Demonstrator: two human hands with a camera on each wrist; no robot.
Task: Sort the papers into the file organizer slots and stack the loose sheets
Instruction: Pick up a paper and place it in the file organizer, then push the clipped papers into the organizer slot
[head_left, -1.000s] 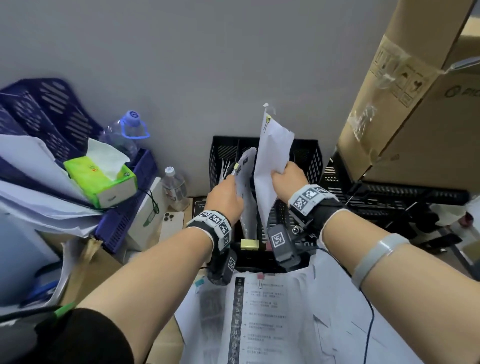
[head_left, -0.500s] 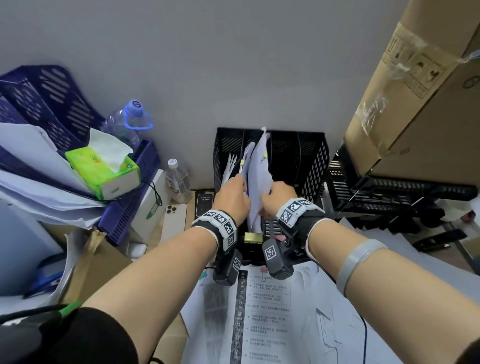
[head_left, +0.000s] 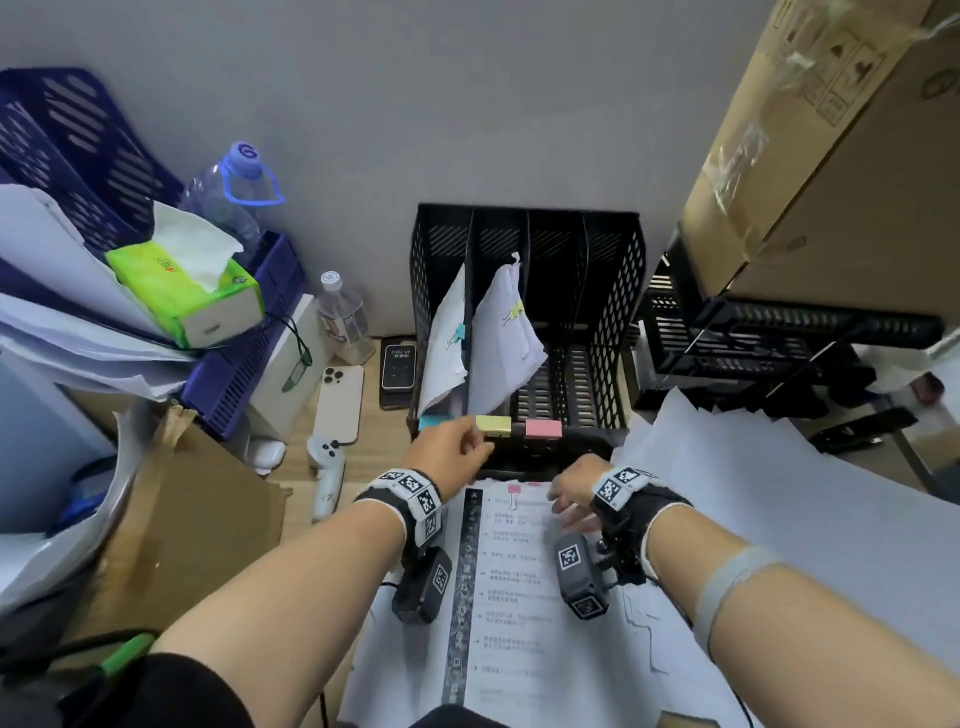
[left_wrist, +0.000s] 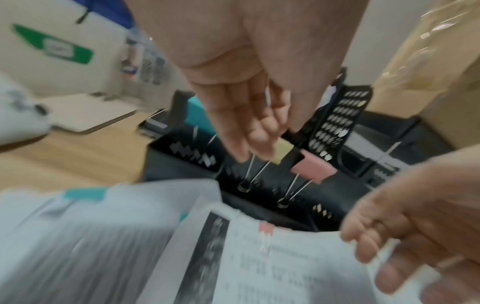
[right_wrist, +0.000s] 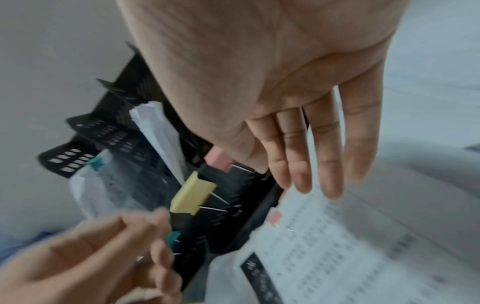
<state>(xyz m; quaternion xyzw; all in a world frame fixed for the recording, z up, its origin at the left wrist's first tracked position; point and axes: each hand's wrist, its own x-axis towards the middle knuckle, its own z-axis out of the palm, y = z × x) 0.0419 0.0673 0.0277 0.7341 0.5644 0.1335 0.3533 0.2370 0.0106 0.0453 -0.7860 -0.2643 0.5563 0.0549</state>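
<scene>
The black four-slot file organizer (head_left: 618, 291) stands against the wall. A clipped paper bundle (head_left: 441, 343) leans in its first slot and another (head_left: 501, 343) in its second. Yellow (head_left: 493, 425) and pink (head_left: 543, 428) binder clips sit on its front rim. My left hand (head_left: 480, 444) hangs relaxed and empty beside the yellow clip (left_wrist: 283, 152). My right hand (head_left: 563, 506) hovers with straight fingers (right_wrist: 330, 164) over the top edge of a printed document (head_left: 514, 597), which lies in front and carries a small pink clip (head_left: 513, 491).
Loose white sheets (head_left: 779, 519) spread at the right. Blue trays (head_left: 78, 156), a tissue pack (head_left: 187, 291) and bottles crowd the left. Phones (head_left: 340, 402) lie beside the organizer. A cardboard box (head_left: 831, 156) rests on black trays (head_left: 753, 332).
Both hands lowered a paper bundle into the second slot, let it go, and drew back to the organizer's front edge and the printed document.
</scene>
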